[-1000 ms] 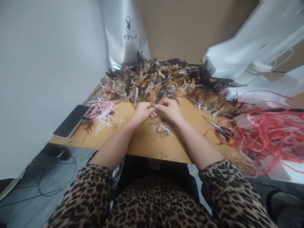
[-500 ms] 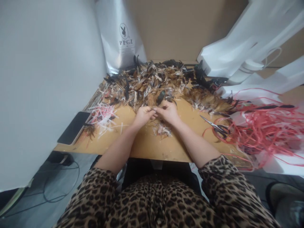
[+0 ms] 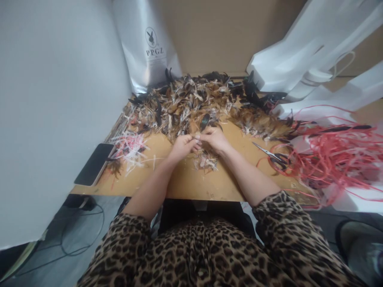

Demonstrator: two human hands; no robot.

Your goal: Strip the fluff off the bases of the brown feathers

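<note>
My left hand (image 3: 183, 146) and my right hand (image 3: 216, 139) meet fingertip to fingertip over the middle of the wooden table (image 3: 179, 187). Between them they pinch a small feather bunch (image 3: 205, 121), brown with a dark glossy green tip, which points away from me. The fingers hide its lower end. Just beyond lies a wide feather pile (image 3: 185, 95) in brown, black and white. Small pale feather scraps (image 3: 206, 160) rest on the table below my hands.
To the right lie scissors (image 3: 273, 155) with dark handles and a tangled heap of red plastic strips (image 3: 341, 155). On the left are a phone (image 3: 94, 164) and pink and white strip cuttings (image 3: 128, 147). A silver bag (image 3: 149, 67) and white sheeting (image 3: 287, 56) stand behind.
The whole view has shifted slightly. My hands stay together at the same spot, pinching the feather bunch, with only slight finger movement.
</note>
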